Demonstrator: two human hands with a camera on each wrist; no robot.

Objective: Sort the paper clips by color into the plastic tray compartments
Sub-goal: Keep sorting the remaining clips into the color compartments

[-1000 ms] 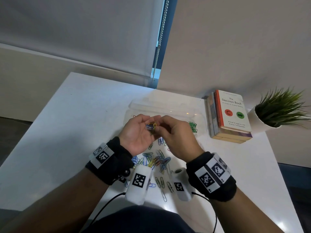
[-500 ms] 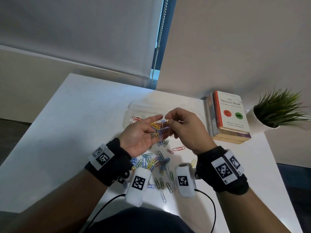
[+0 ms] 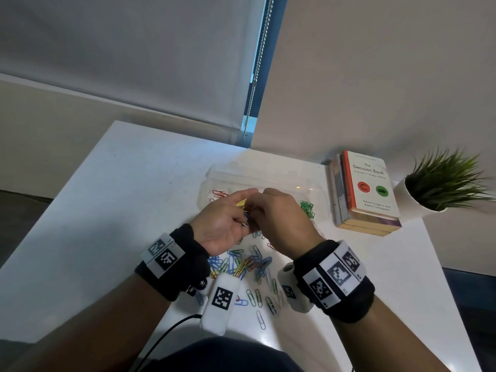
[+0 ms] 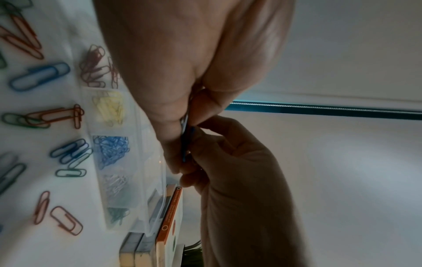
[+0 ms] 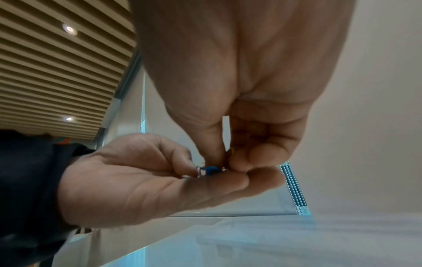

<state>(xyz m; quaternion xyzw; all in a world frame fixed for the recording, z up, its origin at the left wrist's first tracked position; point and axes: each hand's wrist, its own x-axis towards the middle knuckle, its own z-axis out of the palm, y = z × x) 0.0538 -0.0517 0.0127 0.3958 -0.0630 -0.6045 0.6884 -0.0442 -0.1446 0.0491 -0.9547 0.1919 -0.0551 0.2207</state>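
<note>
My left hand [image 3: 239,212] lies palm up just in front of the clear plastic tray [image 3: 271,175] and holds a small bunch of paper clips [image 3: 245,214], blue and yellow among them, under its thumb. My right hand [image 3: 258,212] meets it from the right and pinches into the same bunch with thumb and forefinger; the blue clip [image 5: 210,169] shows between both hands' fingertips. The tray's compartments hold red clips [image 4: 97,67], yellow clips [image 4: 109,108], blue clips [image 4: 111,150], white clips [image 4: 114,184] and green clips [image 4: 117,215]. A mixed pile of loose clips [image 3: 243,264] lies on the table under my wrists.
A stack of books [image 3: 367,191] lies right of the tray, with a potted plant [image 3: 445,181] beyond it at the table's right edge. The white table [image 3: 112,210] reaches a wall and a window blind with a bead chain [image 3: 257,68].
My right wrist swung out to the right and has come back in. Both hands stay joined at the bunch of clips, now a little lower.
</note>
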